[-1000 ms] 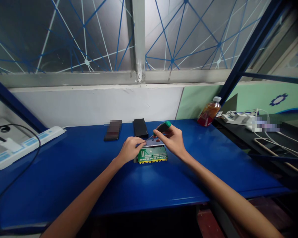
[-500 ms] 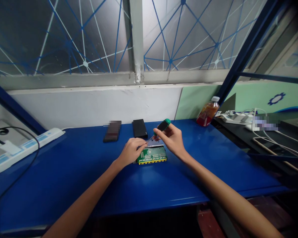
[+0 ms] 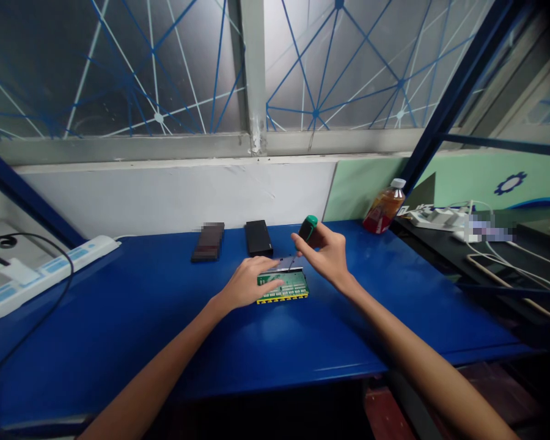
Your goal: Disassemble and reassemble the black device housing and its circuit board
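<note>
A green circuit board with a row of yellow connectors along its near edge lies on the blue table, with a grey metal plate at its far side. In my right hand is a screwdriver with a black and green handle, its shaft slanting down to the board's far edge. The exact spot where the tip meets the board is too small to tell. My left hand is open over the board's left part, thumb and fingers apart, and covers that corner.
Behind the board lie a black box and a dark flat device. A drink bottle stands at the back right. On the left, a white power strip carries a black cable. A side table holds a phone and cables.
My left hand has let go of the screwdriver shaft and opened over the board. My right hand has moved slightly right, and the screwdriver now stands steeper.
</note>
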The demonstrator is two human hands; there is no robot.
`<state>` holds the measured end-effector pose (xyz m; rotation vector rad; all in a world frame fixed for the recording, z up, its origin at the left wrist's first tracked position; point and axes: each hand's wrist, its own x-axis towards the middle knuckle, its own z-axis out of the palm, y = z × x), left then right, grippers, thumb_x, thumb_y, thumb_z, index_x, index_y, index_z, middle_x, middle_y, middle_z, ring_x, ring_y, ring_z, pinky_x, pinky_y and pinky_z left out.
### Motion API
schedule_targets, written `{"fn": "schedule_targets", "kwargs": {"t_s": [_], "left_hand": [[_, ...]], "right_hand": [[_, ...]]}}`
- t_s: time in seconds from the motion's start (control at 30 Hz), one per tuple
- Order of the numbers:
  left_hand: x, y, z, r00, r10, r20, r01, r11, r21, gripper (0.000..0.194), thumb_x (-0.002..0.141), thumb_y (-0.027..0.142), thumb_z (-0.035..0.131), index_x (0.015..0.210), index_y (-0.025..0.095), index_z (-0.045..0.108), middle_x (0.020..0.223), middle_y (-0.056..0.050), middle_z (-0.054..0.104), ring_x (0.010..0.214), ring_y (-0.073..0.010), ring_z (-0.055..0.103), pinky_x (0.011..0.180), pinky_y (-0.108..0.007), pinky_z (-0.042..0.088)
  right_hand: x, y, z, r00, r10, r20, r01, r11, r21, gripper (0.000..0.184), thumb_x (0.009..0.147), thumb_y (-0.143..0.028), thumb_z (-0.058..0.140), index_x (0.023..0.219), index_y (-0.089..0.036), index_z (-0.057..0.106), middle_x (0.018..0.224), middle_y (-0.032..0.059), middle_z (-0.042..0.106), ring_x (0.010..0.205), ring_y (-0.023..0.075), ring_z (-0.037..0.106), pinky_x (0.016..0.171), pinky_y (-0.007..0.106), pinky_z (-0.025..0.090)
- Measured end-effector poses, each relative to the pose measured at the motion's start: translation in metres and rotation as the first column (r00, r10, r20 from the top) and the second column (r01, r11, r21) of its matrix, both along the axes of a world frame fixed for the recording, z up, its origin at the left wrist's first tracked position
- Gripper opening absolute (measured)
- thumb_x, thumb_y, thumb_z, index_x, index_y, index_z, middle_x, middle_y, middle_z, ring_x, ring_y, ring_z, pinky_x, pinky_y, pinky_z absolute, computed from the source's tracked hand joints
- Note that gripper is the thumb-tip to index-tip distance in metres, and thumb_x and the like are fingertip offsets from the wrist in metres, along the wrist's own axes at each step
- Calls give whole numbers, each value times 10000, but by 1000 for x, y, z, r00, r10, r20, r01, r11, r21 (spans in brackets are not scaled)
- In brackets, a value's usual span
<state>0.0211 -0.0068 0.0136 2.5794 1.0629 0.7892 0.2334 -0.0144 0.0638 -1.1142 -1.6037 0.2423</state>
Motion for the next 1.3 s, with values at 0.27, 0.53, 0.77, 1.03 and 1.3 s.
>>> {"fn": "schedule_targets", "kwargs": {"t_s": [0.27, 0.53, 0.77, 1.03, 1.3], "left_hand": [[2, -6, 1, 996, -53, -71, 49, 997, -67, 551, 765, 576, 686, 1211, 258, 629, 1260, -89, 596, 1121, -286, 568, 967, -469, 441], [3, -9, 4, 986, -90, -141, 92, 996, 4, 607, 715, 566, 736, 1210, 233, 628, 1254, -120, 588, 1141, -308, 550, 989, -483, 416], [3, -8, 1, 985, -94, -144, 98, 995, 20, 596, 735, 567, 720, 1208, 218, 623, 1253, -113, 587, 1147, -301, 543, 993, -481, 413], [3, -7, -1, 983, -87, -165, 92, 995, 24, 607, 731, 567, 721, 1209, 207, 620, 1254, -121, 586, 1161, -302, 544, 1001, -481, 407], [4, -7, 0, 984, -85, -157, 90, 996, 25, 598, 734, 559, 723, 1204, 204, 622, 1246, -123, 587, 1147, -303, 548, 991, -485, 420]], "right_hand": [[6, 2, 1, 978, -127, 163, 107, 986, 127, 288, 832, -406, 592, 643, -239, 453, 503, -36, 490, 453, 111, 445, 473, 282, 396], [3, 5, -5, 975, -112, 192, 89, 988, 126, 313, 828, -399, 584, 624, -238, 410, 501, -40, 461, 450, 106, 413, 473, 278, 372], [2, 8, -8, 975, -103, 196, 63, 978, 199, 321, 817, -370, 604, 617, -221, 402, 494, -64, 412, 440, 82, 359, 447, 249, 327], [2, 7, -6, 976, -96, 195, 54, 975, 214, 317, 817, -361, 607, 615, -219, 409, 481, -65, 433, 428, 78, 388, 445, 237, 336], [2, 7, -8, 969, -58, 241, 14, 984, 180, 296, 819, -369, 610, 636, -214, 436, 503, -53, 488, 444, 87, 454, 471, 238, 364]]}}
